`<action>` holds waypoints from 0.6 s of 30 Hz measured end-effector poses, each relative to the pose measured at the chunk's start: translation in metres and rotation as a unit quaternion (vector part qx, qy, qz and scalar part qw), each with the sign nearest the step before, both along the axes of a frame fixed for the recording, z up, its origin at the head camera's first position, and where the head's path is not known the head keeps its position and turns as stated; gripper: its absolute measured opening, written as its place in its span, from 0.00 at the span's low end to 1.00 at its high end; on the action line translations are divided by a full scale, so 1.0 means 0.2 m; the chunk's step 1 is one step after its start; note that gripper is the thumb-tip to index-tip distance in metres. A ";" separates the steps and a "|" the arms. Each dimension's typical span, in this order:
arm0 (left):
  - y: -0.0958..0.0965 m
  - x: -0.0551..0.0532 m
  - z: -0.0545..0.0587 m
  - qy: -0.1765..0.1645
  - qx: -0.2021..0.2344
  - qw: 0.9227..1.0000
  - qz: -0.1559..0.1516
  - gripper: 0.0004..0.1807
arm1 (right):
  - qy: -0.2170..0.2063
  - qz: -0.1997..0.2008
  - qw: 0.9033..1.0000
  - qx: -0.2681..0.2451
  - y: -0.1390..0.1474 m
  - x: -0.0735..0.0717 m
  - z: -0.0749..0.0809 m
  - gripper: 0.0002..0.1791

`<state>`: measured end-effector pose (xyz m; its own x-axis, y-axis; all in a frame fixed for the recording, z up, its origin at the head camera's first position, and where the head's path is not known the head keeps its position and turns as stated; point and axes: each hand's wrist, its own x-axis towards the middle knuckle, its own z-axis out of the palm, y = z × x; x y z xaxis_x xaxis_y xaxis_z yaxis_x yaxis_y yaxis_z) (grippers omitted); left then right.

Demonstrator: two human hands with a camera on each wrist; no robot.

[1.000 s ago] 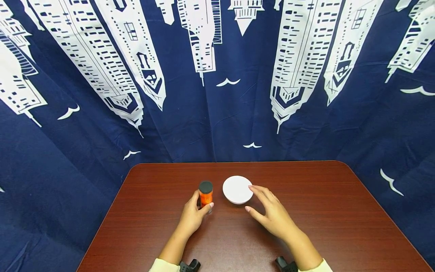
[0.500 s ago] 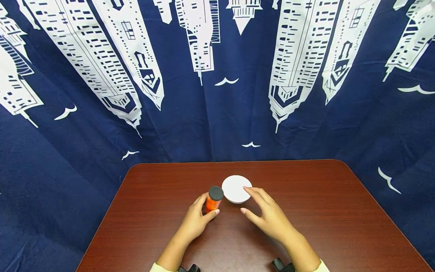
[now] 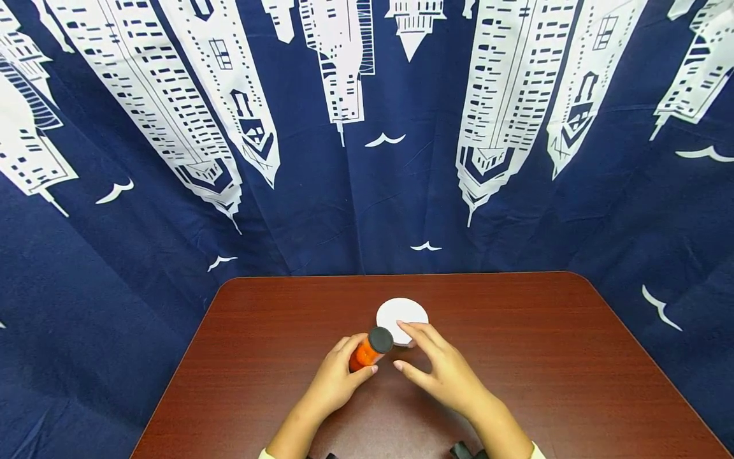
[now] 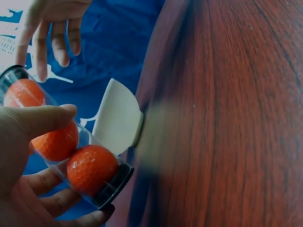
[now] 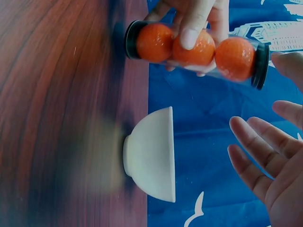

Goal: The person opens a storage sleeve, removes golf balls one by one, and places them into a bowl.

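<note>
My left hand [image 3: 334,384] grips a clear tube of three orange golf balls [image 5: 194,47], thumb along its side and fingers behind. Black caps close both ends of the tube [image 3: 368,354]. It is tilted, its upper cap [image 3: 381,340] leaning to the right toward my right hand [image 3: 450,377]. That hand is apart from the bowl and holds nothing, its fingers spread loosely beside the cap. Behind both hands a white bowl [image 3: 395,311] stands upright on the table. In the left wrist view the tube's lower cap [image 4: 113,186] is above the tabletop.
The brown wooden table [image 3: 504,319] has rounded far corners. Beyond its far edge hangs a dark blue cloth [image 3: 344,210] printed with white buildings and birds. A black wrist camera mount [image 3: 467,451] shows at the right wrist.
My left hand has brought the tube to the right and nearer to me, tilting it from upright. My right hand has shifted slightly left, toward the tube's upper cap. The bowl stays put.
</note>
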<state>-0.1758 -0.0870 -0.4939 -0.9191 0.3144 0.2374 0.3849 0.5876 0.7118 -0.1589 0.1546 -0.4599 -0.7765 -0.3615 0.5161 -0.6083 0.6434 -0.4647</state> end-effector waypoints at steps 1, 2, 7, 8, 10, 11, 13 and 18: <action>0.00 0.00 0.00 0.000 -0.005 1.000 -0.002 0.31 | -0.004 0.003 1.000 -0.001 -0.01 0.00 0.00 0.39; 0.00 0.00 -0.01 -0.002 -0.008 1.000 -0.004 0.31 | -0.007 0.007 1.000 -0.004 -0.01 0.00 0.00 0.39; 0.01 0.01 -0.01 -0.008 -0.018 1.000 -0.016 0.31 | -0.011 0.038 0.999 -0.025 -0.04 0.00 0.00 0.37; 0.01 0.01 -0.01 -0.009 -0.019 1.000 -0.019 0.30 | -0.010 0.046 0.998 -0.029 -0.04 0.00 0.00 0.36; 0.01 0.01 -0.01 -0.010 -0.023 0.999 -0.025 0.30 | -0.010 0.058 0.998 -0.036 -0.05 0.00 -0.01 0.34; 0.01 0.02 -0.01 -0.012 -0.025 0.999 -0.027 0.30 | -0.010 0.061 0.997 -0.038 -0.05 0.00 -0.02 0.32; 0.01 0.02 -0.01 -0.013 -0.029 0.999 -0.029 0.30 | -0.013 0.062 0.997 -0.038 -0.06 0.00 -0.02 0.31; 0.02 0.02 -0.01 -0.002 -0.047 0.999 -0.022 0.30 | -0.016 0.050 0.998 -0.036 -0.06 -0.01 -0.02 0.28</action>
